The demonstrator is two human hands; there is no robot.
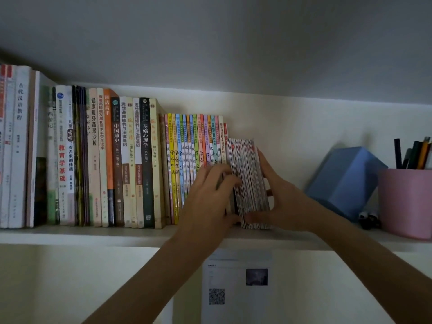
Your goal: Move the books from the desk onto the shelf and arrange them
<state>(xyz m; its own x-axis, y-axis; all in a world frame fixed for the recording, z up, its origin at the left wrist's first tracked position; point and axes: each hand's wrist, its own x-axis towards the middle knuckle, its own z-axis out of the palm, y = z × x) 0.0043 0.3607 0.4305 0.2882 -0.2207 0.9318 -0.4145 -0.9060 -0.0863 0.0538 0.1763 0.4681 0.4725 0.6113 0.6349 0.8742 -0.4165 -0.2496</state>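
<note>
Both hands, left [210, 192] and right [278, 195], grip thin glossy booklet stack [249, 183] upright at white shelf [93, 235] front edge; bare shelf between stack and blue box [346, 183].

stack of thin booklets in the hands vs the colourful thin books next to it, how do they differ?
The stack of thin booklets is shorter than the colourful thin books. The booklets lean slightly and are gripped between the left hand and right hand; the colourful books stand upright, unheld. Both sit spine-out on the shelf.
</note>
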